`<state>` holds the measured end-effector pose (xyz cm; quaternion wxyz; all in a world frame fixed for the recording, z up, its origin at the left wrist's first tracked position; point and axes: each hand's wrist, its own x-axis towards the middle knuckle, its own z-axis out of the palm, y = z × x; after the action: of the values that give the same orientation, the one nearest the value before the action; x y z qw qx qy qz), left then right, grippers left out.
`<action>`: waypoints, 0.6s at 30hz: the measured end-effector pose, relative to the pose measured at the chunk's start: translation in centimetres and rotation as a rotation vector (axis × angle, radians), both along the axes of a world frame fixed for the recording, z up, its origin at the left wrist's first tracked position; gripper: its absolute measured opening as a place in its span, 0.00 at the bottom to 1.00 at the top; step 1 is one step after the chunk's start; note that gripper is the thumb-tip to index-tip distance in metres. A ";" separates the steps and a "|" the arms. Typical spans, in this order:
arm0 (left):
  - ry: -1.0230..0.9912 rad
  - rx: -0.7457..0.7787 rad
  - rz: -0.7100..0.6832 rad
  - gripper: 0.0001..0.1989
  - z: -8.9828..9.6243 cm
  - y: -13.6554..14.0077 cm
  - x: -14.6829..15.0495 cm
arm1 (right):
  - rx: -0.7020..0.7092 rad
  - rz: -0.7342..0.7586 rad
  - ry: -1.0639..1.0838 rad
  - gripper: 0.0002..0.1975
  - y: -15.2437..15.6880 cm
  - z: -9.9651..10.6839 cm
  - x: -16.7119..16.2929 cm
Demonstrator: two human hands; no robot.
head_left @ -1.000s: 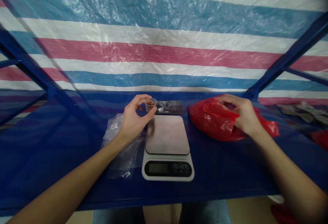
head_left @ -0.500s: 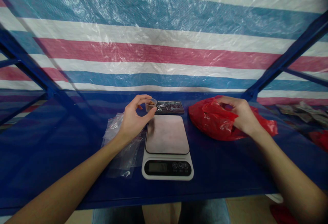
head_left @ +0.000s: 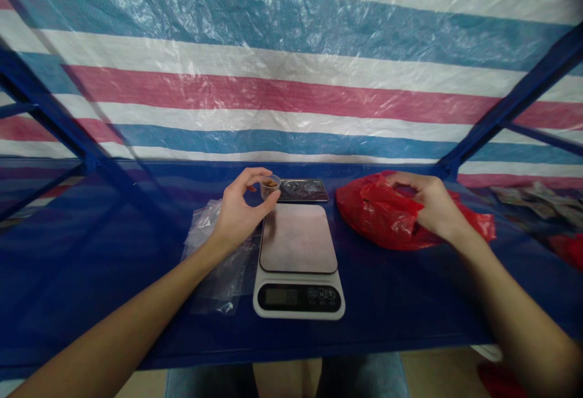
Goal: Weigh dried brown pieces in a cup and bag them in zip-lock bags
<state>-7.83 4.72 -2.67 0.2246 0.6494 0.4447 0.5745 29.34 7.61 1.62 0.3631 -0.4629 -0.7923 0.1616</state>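
Observation:
Fingers and thumb of my left hand (head_left: 243, 206) close round a small clear plastic cup (head_left: 270, 186) with some brown bits inside. The cup is just beyond the far left corner of a white digital kitchen scale (head_left: 299, 240). Nothing lies on the scale's metal plate, and its display seems to read zero. My right hand (head_left: 432, 206) is at the mouth of a crumpled red plastic bag (head_left: 380, 216), its curled fingers gripping the bag; the fingertips are hidden in its folds. Clear zip bags (head_left: 218, 285) lie left of the scale, partly under my left forearm.
A dark phone-like slab (head_left: 304, 190) lies behind the scale. Blue metal posts (head_left: 492, 109) rise at both sides of the blue tabletop (head_left: 136, 252), with striped plastic sheeting (head_left: 291, 94) behind. Several flat packets (head_left: 537, 200) lie at the far right.
Both hands stay almost where they were. The cup in my left hand appears slightly farther right, and the whole view has shifted a little.

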 end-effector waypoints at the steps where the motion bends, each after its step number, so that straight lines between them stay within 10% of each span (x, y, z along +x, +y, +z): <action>1: 0.004 0.004 0.001 0.17 0.0 0.0 0.0 | -0.005 -0.002 -0.005 0.11 0.0 0.1 0.1; 18: 0.055 0.026 -0.048 0.17 0.4 -0.5 0.1 | -0.125 -0.098 0.192 0.14 -0.5 1.6 2.5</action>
<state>-7.77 4.19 -2.23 0.2176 0.6782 0.4276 0.5566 31.79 7.12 3.18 0.4153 -0.5053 -0.7186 0.2364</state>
